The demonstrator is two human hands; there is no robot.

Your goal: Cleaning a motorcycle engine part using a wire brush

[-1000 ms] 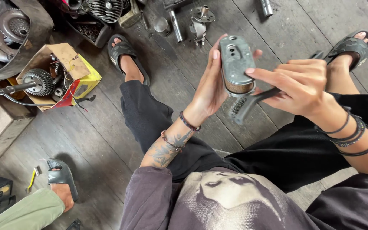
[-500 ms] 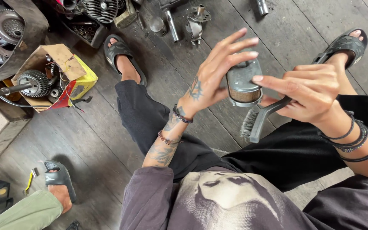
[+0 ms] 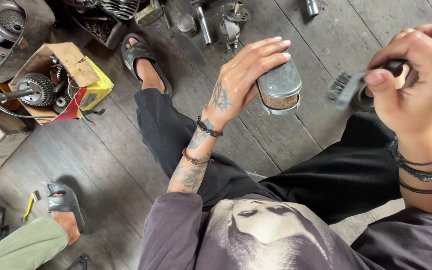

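Note:
My left hand point(image 3: 243, 75) grips a small grey metal housing point(image 3: 279, 87) with a brownish mesh face, held up in front of me with the mesh turned toward me. My right hand point(image 3: 413, 75) holds a dark brush point(image 3: 348, 89) by its handle, bristles pointing left, a short gap from the housing. Both hands hover above my black trousers point(image 3: 326, 175) and the wooden floor.
An open cardboard box point(image 3: 78, 75) with a toothed gear and parts sits at the left. Metal engine parts point(image 3: 231, 22) lie along the far floor. Another person's sandalled foot point(image 3: 66, 205) and green trouser leg are at the lower left. My own sandalled foot point(image 3: 143, 60) rests ahead.
My left hand has turned the housing so its mesh face shows. My right hand has pulled the brush away to the right, off the housing.

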